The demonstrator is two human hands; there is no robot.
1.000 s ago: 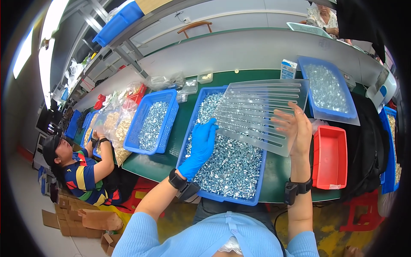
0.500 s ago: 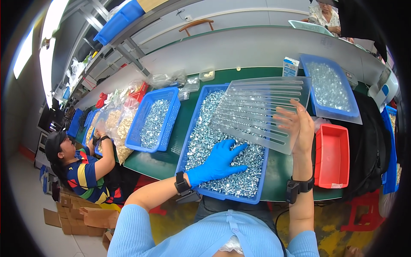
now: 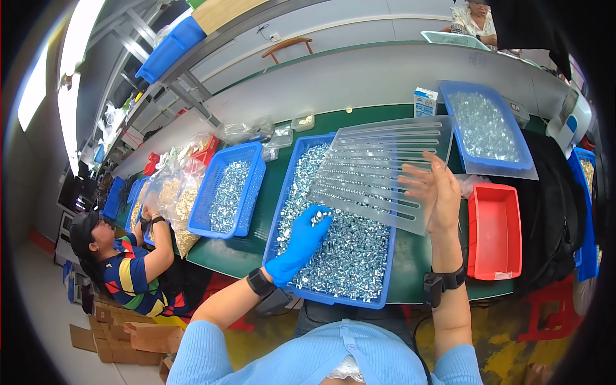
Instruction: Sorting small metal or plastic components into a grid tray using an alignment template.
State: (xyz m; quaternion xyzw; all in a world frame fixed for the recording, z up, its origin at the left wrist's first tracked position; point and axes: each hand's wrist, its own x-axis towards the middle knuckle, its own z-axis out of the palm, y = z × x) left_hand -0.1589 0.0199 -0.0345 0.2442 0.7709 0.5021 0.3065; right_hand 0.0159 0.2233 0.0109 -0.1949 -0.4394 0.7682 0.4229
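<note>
In a blue glove, my left hand (image 3: 305,242) is closed on a handful of small shiny screws (image 3: 319,218), held over a long blue bin (image 3: 346,299). Loose bluish-silver screws (image 3: 343,263) of the same look fill that bin. My bare right hand (image 3: 443,196) holds a clear plastic plate (image 3: 359,136) with long parallel slots by its right side; some fingers show through it. Tilted above the bin's far right part, the plate carries rows of small screws along several slots.
Left of the bin stands a blue basket (image 3: 204,205) of screws. An empty-looking red tray (image 3: 494,231) lies to the right, near a blue tray (image 3: 523,160) of clear-looking pieces and a black bag (image 3: 552,212). A co-worker (image 3: 128,256) handles bags at far left.
My left hand, spread over the screws before, has closed on a handful and drawn up and left. The plate stays in my right hand; the whole view has shifted slightly.
</note>
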